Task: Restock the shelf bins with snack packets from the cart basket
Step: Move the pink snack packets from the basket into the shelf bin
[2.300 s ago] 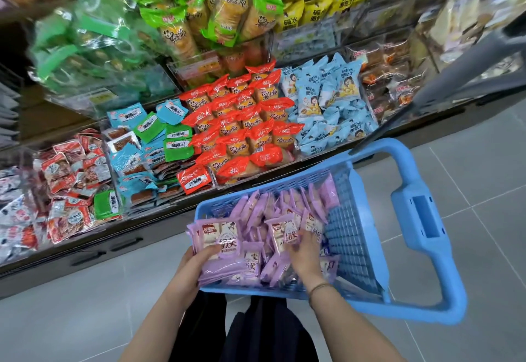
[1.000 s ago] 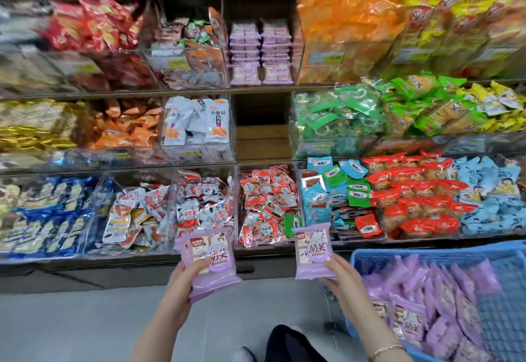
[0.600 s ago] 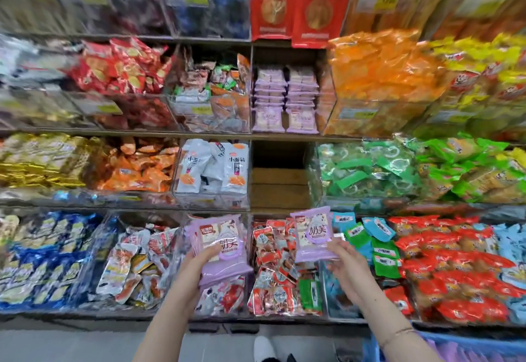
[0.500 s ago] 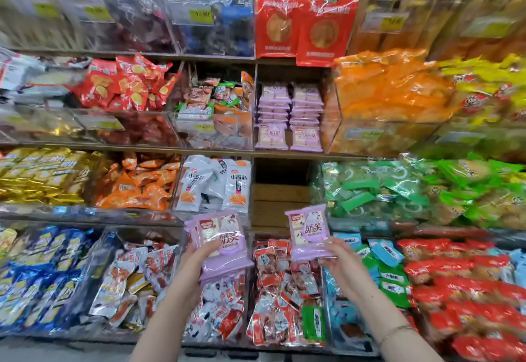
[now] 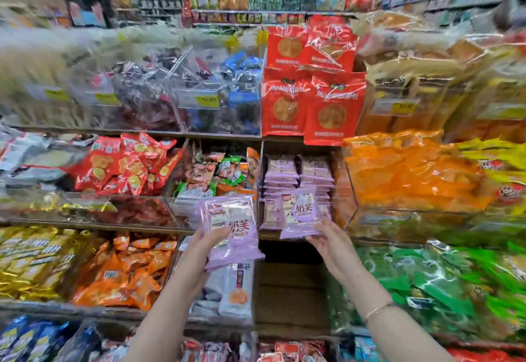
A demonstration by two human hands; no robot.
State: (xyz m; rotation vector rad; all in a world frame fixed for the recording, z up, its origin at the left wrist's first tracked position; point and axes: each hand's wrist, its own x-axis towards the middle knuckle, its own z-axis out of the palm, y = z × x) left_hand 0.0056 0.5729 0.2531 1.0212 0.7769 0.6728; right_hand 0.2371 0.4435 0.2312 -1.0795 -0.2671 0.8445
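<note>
Head view: nearest us, the left hand grips a stack of purple packets, thumb across its front; the right hand, a bracelet on its wrist, pinches a single purple packet by its lower edge; we see that packet overlapping the shelf bin of stacked matching packets; farther up stand red bags.
</note>
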